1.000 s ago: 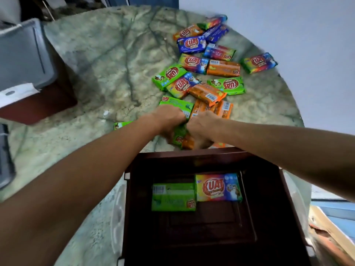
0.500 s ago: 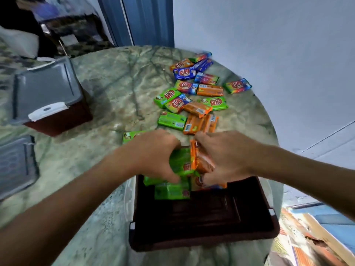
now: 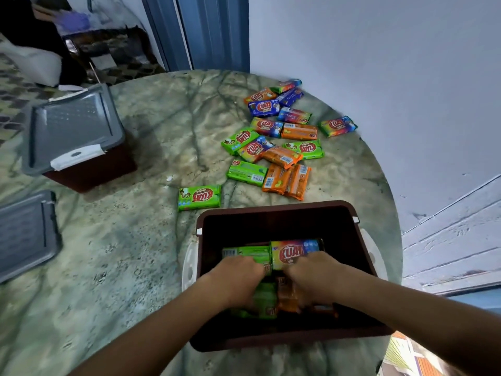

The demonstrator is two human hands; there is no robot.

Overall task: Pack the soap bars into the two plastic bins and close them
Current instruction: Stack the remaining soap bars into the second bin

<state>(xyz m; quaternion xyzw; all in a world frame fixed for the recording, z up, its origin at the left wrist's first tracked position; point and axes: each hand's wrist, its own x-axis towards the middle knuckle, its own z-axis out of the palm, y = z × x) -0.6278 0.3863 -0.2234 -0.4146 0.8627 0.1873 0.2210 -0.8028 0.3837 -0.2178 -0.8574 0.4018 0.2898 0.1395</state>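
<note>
An open dark brown bin point(image 3: 276, 208) stands near the table's front edge. Both my hands are down inside it. My left hand point(image 3: 237, 279) holds green soap bars point(image 3: 261, 301) and my right hand point(image 3: 313, 275) holds orange soap bars point(image 3: 287, 297), low against the bin's floor. A green bar point(image 3: 248, 253) and a rainbow bar point(image 3: 294, 252) lie flat behind them in the bin. Several wrapped bars point(image 3: 282, 137) lie scattered on the table beyond the bin, and one green bar point(image 3: 199, 198) lies apart to the left. A second brown bin point(image 3: 89, 169) with a grey lid point(image 3: 71, 126) resting on it stands at far left.
A loose grey lid point(image 3: 25, 234) lies at the table's left edge. The round marble table point(image 3: 122, 253) ends close to a white wall point(image 3: 379, 63) on the right. A blue door frame point(image 3: 214, 31) and dark furniture stand behind the table.
Both hands gathered green and orange bars from the table, carried them back over the bin's rim and lowered them inside. The camera view tilted up and back.
</note>
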